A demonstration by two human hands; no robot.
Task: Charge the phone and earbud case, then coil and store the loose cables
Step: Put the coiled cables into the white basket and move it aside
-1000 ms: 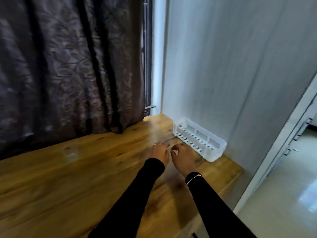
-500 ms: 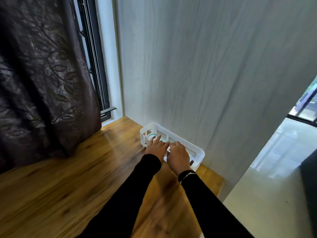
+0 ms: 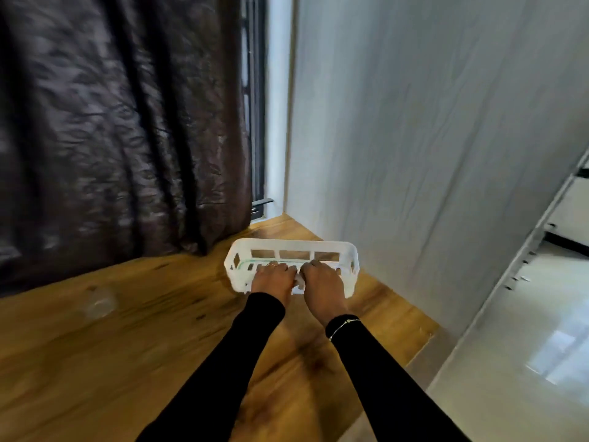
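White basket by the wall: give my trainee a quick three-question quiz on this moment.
1. True or false: both hands hold the white basket.
2. Which wrist wears the bracelet: A left, B right?
3. What does the basket sit on?

Key: 1 true: the left hand and right hand grip its near wall. 2 B. 3 The wooden tabletop, near the curtain.

dark curtain (image 3: 121, 122), wooden table (image 3: 127, 346)

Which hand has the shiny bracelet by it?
The right hand has it: a thin chain bracelet circles that wrist above the black sleeve. The left hand shows no bracelet. Both grip the white basket.
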